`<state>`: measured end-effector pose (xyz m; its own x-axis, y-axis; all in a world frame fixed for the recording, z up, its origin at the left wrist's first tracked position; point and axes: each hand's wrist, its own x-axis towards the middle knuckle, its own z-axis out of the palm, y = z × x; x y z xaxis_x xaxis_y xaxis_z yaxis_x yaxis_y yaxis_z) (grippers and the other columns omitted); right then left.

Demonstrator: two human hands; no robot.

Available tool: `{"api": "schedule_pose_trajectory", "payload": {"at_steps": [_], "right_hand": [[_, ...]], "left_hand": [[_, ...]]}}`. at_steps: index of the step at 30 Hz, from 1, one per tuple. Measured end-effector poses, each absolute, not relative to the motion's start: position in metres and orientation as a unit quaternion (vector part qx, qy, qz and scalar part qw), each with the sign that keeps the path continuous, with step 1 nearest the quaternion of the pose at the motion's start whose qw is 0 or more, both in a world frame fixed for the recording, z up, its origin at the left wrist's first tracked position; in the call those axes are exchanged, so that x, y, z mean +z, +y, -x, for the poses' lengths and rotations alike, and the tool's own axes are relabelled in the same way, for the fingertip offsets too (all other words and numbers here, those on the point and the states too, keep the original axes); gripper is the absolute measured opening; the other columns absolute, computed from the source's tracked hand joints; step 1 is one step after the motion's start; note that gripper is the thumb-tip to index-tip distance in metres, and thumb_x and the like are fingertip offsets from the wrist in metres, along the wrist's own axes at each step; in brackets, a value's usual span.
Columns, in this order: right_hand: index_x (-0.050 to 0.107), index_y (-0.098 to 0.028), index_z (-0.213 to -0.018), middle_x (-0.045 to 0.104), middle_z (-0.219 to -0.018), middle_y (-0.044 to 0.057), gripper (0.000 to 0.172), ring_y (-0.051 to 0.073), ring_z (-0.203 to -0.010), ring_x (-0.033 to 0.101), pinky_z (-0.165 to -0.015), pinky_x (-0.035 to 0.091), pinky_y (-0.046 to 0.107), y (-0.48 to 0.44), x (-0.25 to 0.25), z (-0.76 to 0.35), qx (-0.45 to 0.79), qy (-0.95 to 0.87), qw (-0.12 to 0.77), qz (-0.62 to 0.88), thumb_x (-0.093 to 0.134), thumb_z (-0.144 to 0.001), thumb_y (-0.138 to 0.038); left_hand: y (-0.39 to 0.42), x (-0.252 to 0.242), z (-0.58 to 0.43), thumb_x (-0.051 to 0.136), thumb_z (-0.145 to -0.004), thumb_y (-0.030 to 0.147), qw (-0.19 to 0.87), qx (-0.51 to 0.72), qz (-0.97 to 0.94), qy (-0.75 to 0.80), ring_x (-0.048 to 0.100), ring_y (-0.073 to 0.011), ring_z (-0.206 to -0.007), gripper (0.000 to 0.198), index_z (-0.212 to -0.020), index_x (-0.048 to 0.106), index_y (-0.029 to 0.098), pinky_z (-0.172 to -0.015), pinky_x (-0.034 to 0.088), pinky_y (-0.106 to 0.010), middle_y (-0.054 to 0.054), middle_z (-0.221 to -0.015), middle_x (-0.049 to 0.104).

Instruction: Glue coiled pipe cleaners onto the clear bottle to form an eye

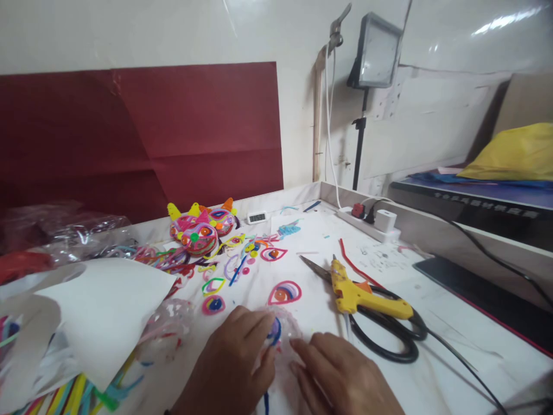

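My left hand (235, 357) is closed, with thumb and fingertips around a blue pipe cleaner (276, 334) bent into a curve. A loose tail of blue hangs below those fingers. Under it lies a clear, roundish plastic piece (291, 320), partly covered by both hands. At its right edge, the bent fingers of my right hand (341, 372) pinch its rim. Just beyond is a pink-rimmed pipe-cleaner eye (284, 294) with an orange centre. To the left sits a pink, yellow and blue coil (213, 305).
On the right, a yellow glue gun (367, 302) lies across black-handled scissors (389, 337). Colourful animal heads (201, 239) stand at the back left. White paper (116, 305) and pipe cleaners (73, 397) cover the left side. A power strip (367, 225) is at the back right.
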<state>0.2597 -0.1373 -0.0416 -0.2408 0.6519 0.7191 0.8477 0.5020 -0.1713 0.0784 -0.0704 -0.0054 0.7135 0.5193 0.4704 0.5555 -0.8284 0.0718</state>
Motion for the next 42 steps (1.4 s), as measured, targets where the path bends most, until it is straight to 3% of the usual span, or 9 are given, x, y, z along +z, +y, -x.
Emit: {"api": "schedule_pose_trajectory", "payload": {"at_steps": [4,16,23,35,42], "right_hand": [[0.062,-0.020,-0.090,0.062,-0.075,0.002,0.016,0.018,-0.066,0.059,-0.059,0.044,0.026,-0.126,-0.031,-0.266,-0.066,-0.785,0.365,0.496,0.052,-0.085,-0.008],[0.063,-0.019,-0.077,0.063,-0.072,-0.001,0.018,0.017,-0.065,0.056,-0.059,0.039,0.029,-0.106,-0.008,-0.255,-0.113,-0.809,0.329,0.474,0.075,-0.072,-0.006],[0.061,-0.018,-0.074,0.063,-0.071,-0.001,0.015,0.017,-0.064,0.055,-0.060,0.040,0.030,-0.097,-0.006,-0.255,-0.144,-0.832,0.290,0.451,0.070,-0.078,-0.006],[0.065,-0.019,-0.080,0.067,-0.084,0.001,0.010,0.019,-0.080,0.058,-0.070,0.042,0.033,-0.092,0.016,-0.257,-0.107,-0.883,0.190,0.415,0.071,-0.081,-0.012],[0.064,-0.018,-0.075,0.066,-0.080,0.002,0.009,0.019,-0.075,0.056,-0.067,0.041,0.034,-0.089,0.019,-0.258,-0.112,-0.894,0.171,0.398,0.071,-0.081,-0.015]], "left_hand": [[-0.072,-0.005,-0.080,0.046,-0.077,0.006,0.065,-0.257,0.923,-0.278,0.067,-0.0268,-0.085,0.035,-0.107,0.061,0.013,-0.073,0.060,-0.046,-0.010,-0.096,0.072],[-0.075,-0.008,-0.079,0.045,-0.077,0.006,0.133,-0.238,0.916,-0.294,0.065,-0.0254,-0.083,0.053,-0.130,0.042,0.008,-0.071,0.060,-0.041,-0.012,-0.094,0.068],[-0.075,-0.010,-0.078,0.045,-0.078,0.006,0.120,-0.216,0.919,-0.306,0.065,-0.0248,-0.085,0.068,-0.143,0.025,0.009,-0.071,0.060,-0.038,-0.011,-0.096,0.067],[-0.077,-0.007,-0.075,0.040,-0.077,0.001,0.134,-0.249,0.912,-0.296,0.069,-0.0227,-0.084,0.066,-0.141,0.026,0.009,-0.071,0.060,-0.033,-0.012,-0.094,0.069],[-0.074,-0.009,-0.075,0.032,-0.086,0.003,0.146,-0.251,0.908,-0.301,0.069,-0.0215,-0.081,0.061,-0.145,0.018,0.012,-0.070,0.060,-0.031,-0.009,-0.087,0.069]]}}
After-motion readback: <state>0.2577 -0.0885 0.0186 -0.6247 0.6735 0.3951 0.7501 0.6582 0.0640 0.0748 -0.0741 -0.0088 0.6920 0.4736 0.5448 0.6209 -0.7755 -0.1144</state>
